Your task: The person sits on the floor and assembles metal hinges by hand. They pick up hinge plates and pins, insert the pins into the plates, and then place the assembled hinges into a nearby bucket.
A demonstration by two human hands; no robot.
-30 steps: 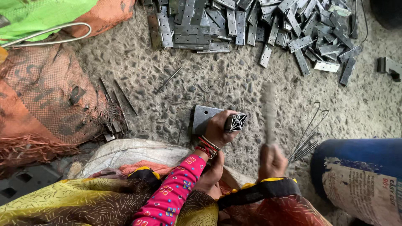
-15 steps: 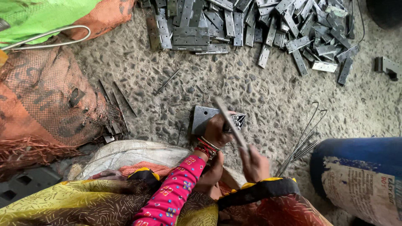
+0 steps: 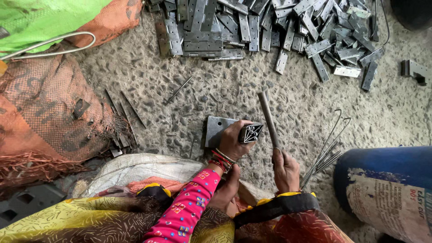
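Fingers (image 3: 234, 135) of the left hand (image 3: 231, 143) pinch a small folded hinge piece (image 3: 250, 133) on a flat steel plate (image 3: 216, 130) lying on the floor (image 3: 292, 108). Right hand (image 3: 285, 168) wraps closed around a metal rod (image 3: 268, 118), raised toward twelve o'clock. Both pieces look stiff, heavy and hard-edged, best gripped by the sides. Loose hinges (image 3: 270, 22) are heaped at twelve o'clock.

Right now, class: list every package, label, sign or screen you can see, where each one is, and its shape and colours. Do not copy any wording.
Blue cylindrical drum: lower right, lying beside the right hand.
Torn whitish paper label with dark print: stuck on that drum's side, edges ragged.
Orange mesh sack: left edge, crumpled, fringe frayed.
Green woven sack: top left corner, folded.
No signs or screens are in view.
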